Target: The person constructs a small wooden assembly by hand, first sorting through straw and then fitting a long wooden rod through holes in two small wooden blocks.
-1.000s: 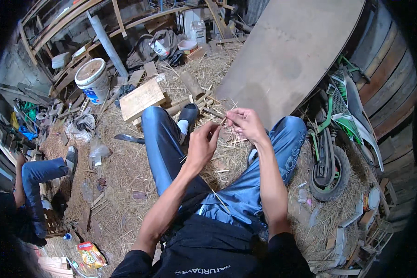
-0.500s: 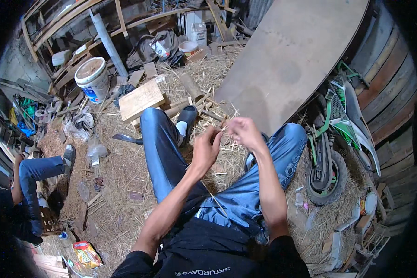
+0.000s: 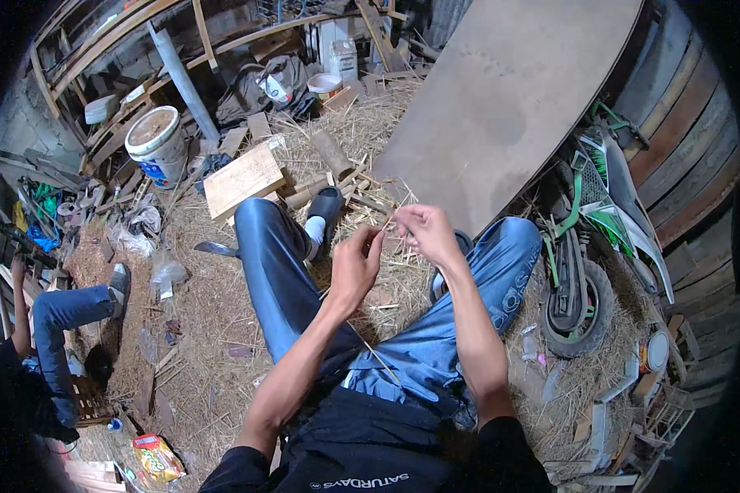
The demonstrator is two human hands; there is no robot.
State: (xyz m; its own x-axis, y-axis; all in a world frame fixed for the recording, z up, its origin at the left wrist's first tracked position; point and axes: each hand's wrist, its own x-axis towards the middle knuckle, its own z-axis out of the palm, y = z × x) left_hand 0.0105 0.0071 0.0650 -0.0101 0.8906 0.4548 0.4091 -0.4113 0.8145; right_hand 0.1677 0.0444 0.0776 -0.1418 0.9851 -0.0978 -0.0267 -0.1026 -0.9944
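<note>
Both of my hands are raised together between my knees. My left hand (image 3: pixel 358 267) is closed, thumb and fingertips pinching a thin light-brown sliver (image 3: pixel 388 218) that looks like wood or bamboo. Close beside it on the right, my right hand (image 3: pixel 429 236) has its fingers curled near the sliver's upper end; whether they grip it is too blurred to tell. Across my lap slants a long thin stick (image 3: pixel 374 353). A dark flat blade (image 3: pixel 216 248) lies on the ground by my left knee. Ahead of that knee sits a pale wooden block (image 3: pixel 242 181).
Straw and shavings cover the ground. A large board (image 3: pixel 501 107) leans ahead on the right, beside a small green-and-white motorbike (image 3: pixel 580 279). A white bucket (image 3: pixel 154 148) stands at the far left. Another person's leg (image 3: pixel 72 316) extends in from the left, near a snack bag (image 3: pixel 158 457).
My hands stay close together, the right one shifting slightly left and down. The view has moved a little. The other person's hand at the left has risen.
</note>
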